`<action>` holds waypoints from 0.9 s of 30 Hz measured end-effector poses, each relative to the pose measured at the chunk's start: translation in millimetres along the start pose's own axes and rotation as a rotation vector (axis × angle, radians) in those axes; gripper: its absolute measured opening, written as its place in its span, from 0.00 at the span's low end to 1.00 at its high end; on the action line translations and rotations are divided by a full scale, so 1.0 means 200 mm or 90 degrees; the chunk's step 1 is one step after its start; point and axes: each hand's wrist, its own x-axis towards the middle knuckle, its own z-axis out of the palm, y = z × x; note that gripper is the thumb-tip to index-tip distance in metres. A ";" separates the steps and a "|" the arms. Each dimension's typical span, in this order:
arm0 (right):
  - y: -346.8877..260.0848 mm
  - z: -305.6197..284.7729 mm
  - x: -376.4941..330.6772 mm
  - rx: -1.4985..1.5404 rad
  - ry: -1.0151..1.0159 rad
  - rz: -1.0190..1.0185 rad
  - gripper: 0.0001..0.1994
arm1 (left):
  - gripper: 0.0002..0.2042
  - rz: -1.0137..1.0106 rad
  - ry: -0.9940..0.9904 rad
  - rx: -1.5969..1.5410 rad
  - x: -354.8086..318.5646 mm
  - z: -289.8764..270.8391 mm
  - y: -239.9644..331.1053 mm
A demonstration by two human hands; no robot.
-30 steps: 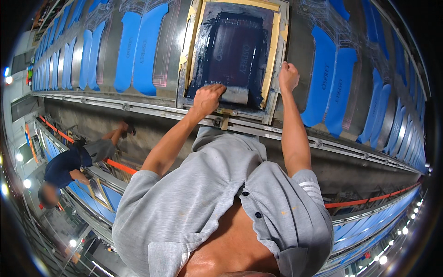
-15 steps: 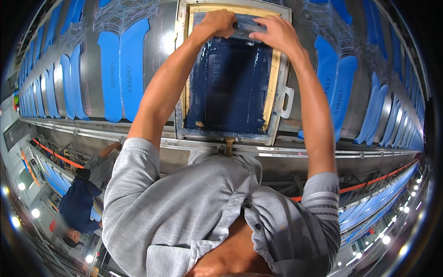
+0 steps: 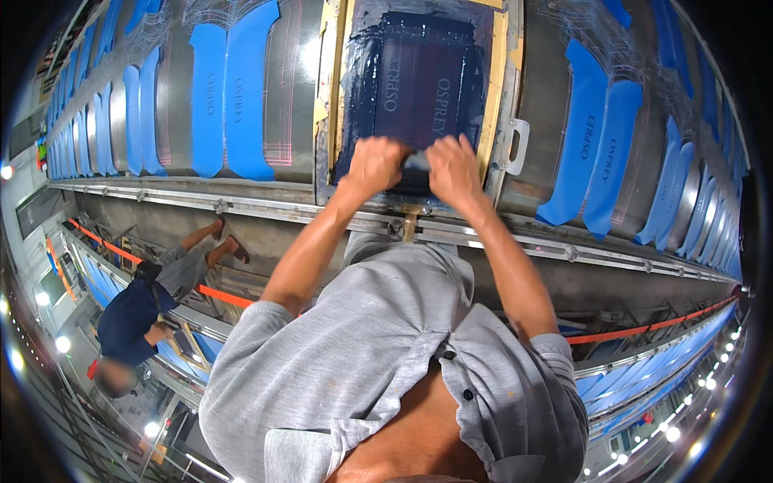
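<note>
A screen-printing frame with tan-taped inner edges lies on the long table in front of me. Dark blue ink borders its mesh, where pale lettering shows in the middle. At the near end of the mesh, my left hand and my right hand are both closed round a squeegee. Only a short greyish piece of it shows between my fists; its blade is mostly hidden.
Blue cut fabric pieces lie in pairs along the table, left and right of the frame. A white handle sticks out from the frame's right side. A metal rail runs along the near edge. At the lower left, a co-worker bends over another table.
Both hands have drawn the squeegee from the far end of the frame to its near end. Lettering in the mesh shows more plainly. The co-worker has shifted, with legs now visible.
</note>
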 end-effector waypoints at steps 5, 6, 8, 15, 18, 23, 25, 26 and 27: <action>-0.09 0.00 -0.08 0.035 -0.032 0.023 0.06 | 0.14 -0.032 -0.124 0.029 -0.09 -0.05 0.03; -0.04 -0.04 0.01 0.028 -0.051 0.027 0.07 | 0.15 -0.031 -0.158 0.056 0.02 -0.11 0.00; 0.10 -0.13 0.25 -0.006 -0.053 0.026 0.08 | 0.14 -0.013 -0.166 0.097 0.31 -0.20 -0.09; 0.62 -0.44 1.10 -0.032 -0.071 0.070 0.14 | 0.18 -0.033 -0.045 0.102 1.24 -0.41 -0.33; 0.70 -0.35 1.14 -0.029 0.001 0.074 0.15 | 0.16 0.032 -0.015 0.135 1.29 -0.36 -0.40; 0.41 -0.19 0.65 -0.053 -0.023 -0.005 0.08 | 0.08 0.001 -0.039 0.101 0.75 -0.21 -0.24; 0.24 -0.14 0.38 -0.020 -0.049 0.005 0.06 | 0.08 -0.001 -0.047 0.050 0.44 -0.14 -0.14; 0.14 -0.11 0.24 -0.012 -0.049 0.011 0.06 | 0.11 -0.020 -0.092 0.052 0.29 -0.13 -0.07; 0.07 -0.07 0.12 -0.005 -0.046 0.015 0.06 | 0.15 -0.039 -0.134 0.055 0.17 -0.12 0.00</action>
